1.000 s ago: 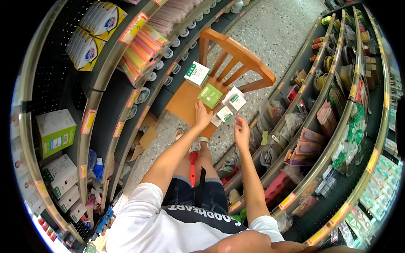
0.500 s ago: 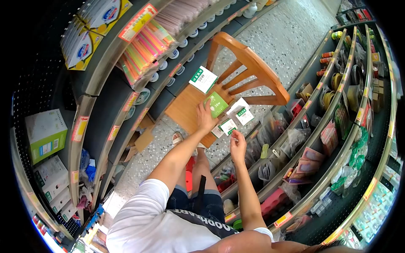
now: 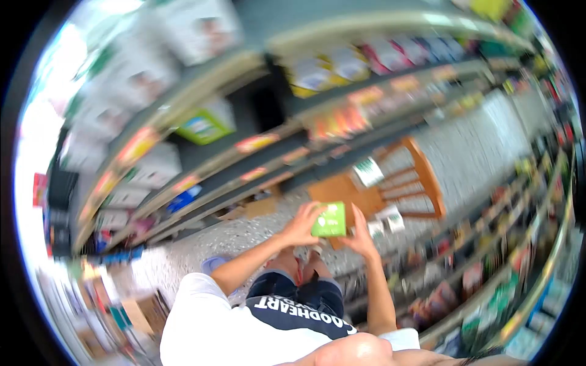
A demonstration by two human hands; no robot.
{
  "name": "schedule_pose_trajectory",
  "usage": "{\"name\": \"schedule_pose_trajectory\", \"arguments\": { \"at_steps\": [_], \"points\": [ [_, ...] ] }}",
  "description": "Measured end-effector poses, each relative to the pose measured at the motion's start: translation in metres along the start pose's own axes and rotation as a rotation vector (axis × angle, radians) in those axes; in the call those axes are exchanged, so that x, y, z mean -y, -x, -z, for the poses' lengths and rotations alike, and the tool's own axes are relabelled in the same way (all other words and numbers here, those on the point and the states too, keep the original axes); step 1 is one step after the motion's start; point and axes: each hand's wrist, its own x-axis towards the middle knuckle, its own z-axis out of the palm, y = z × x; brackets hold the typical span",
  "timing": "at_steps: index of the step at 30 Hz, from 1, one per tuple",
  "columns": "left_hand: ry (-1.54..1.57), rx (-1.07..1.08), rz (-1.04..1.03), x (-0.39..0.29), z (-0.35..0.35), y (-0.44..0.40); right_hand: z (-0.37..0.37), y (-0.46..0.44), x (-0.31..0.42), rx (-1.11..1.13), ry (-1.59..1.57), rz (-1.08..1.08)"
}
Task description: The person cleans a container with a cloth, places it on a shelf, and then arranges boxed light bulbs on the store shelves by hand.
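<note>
A light-green carton with white print (image 3: pixel 329 219) is lifted in front of me, over the near side of the wooden chair's seat (image 3: pixel 326 190). My left hand (image 3: pixel 300 224) grips its left edge. On the opposite side, my right hand (image 3: pixel 361 238) lies along the carton, fingers stretched along its right edge and thumb near the lower corner. A larger white-and-green box (image 3: pixel 368 172) sits on the seat towards the chair back. Small white boxes (image 3: pixel 390 218) lie at the seat's right side, partly behind my right hand.
Long shelves with packaged goods (image 3: pixel 332 70) run along the left and top. Another rack (image 3: pixel 452 274), full of small wares, lines the right. The chair back (image 3: pixel 421 177) rises towards the speckled aisle floor (image 3: pixel 473 143). Cardboard (image 3: pixel 262 207) lies under the left shelves. Motion blurs the surroundings.
The green carton has come off the seat towards me, in my left hand. My right hand has left the small white boxes and moved to the carton. The view has swung left.
</note>
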Motion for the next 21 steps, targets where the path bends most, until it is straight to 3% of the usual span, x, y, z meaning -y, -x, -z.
{"name": "schedule_pose_trajectory", "arguments": {
  "at_steps": [8, 13, 16, 21],
  "points": [
    [0.072, -0.225, 0.146, -0.051, 0.149, 0.16, -0.072, -0.051, 0.149, 0.476, -0.043, 0.345],
    [0.074, -0.52, 0.202, -0.068, 0.209, 0.276, -0.133, -0.065, 0.275, 0.603, -0.025, 0.62],
    [0.084, -0.749, 0.172, -0.073, 0.246, 0.344, -0.182, -0.072, 0.349, 0.668, -0.069, 0.673],
    [0.352, -1.124, 0.054, -0.06, 0.314, 0.444, -0.268, -0.079, 0.484, 0.732, -0.25, 0.736]
  ]
}}
